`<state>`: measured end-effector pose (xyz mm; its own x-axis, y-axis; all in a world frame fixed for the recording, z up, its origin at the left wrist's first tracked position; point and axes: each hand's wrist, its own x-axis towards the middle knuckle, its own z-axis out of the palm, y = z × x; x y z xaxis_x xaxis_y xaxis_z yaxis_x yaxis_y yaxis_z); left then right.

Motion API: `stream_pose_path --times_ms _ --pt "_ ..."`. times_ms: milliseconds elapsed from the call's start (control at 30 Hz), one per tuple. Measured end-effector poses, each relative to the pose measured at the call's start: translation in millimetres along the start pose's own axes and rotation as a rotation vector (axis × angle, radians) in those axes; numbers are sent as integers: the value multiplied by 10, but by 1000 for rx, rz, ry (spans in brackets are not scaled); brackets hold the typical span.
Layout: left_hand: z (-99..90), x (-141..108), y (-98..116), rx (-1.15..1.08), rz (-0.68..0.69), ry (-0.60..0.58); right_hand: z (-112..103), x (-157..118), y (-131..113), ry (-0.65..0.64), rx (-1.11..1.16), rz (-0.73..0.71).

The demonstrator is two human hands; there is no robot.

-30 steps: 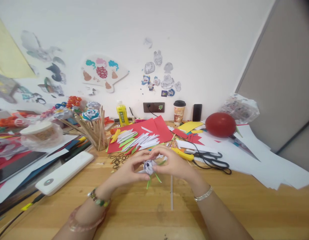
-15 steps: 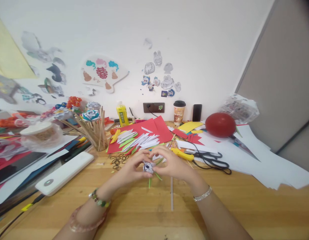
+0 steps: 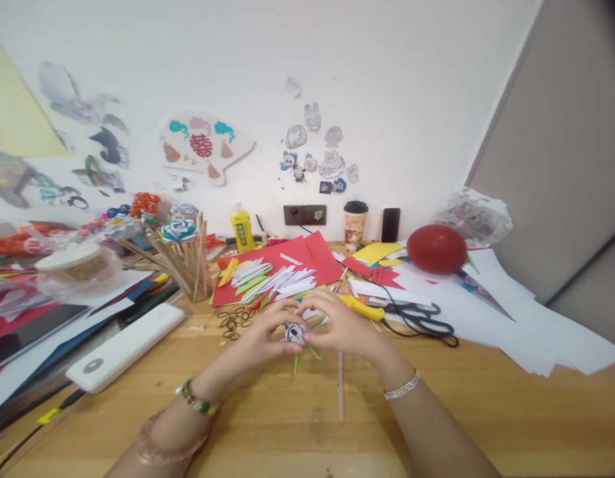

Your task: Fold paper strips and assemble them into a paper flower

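Note:
Between both hands is a small white paper flower (image 3: 294,334) with dark lines and narrow green paper strips (image 3: 314,352) sticking out below and to the right. My left hand (image 3: 267,335) pinches its left side with thumb and fingers. From the right, my right hand (image 3: 340,325) grips it with curled fingers, whose tips almost meet those of the left above the flower. A thin pale strip (image 3: 341,388) lies on the wooden table just below the right hand. Small dark rubber bands (image 3: 233,322) are scattered to the left of the left hand.
Folded white and green paper pieces (image 3: 277,282) lie on red sheets (image 3: 322,255) beyond the hands. A yellow glue gun (image 3: 361,307) and black scissors (image 3: 421,318) are at right, near a red balloon (image 3: 436,249). A white power bank (image 3: 125,348) and a stick holder (image 3: 195,282) stand left.
The view shifts very slightly. Both hands keep their hold on the paper flower, and little else differs.

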<state>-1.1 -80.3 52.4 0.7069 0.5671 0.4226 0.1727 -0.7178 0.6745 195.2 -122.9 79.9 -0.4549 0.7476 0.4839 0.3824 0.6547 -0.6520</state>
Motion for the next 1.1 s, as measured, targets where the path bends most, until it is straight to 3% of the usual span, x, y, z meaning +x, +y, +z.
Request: stream_pose_path --times_ms 1100 --pt "18 15 -4 40 -27 -22 14 1 71 -47 -34 43"
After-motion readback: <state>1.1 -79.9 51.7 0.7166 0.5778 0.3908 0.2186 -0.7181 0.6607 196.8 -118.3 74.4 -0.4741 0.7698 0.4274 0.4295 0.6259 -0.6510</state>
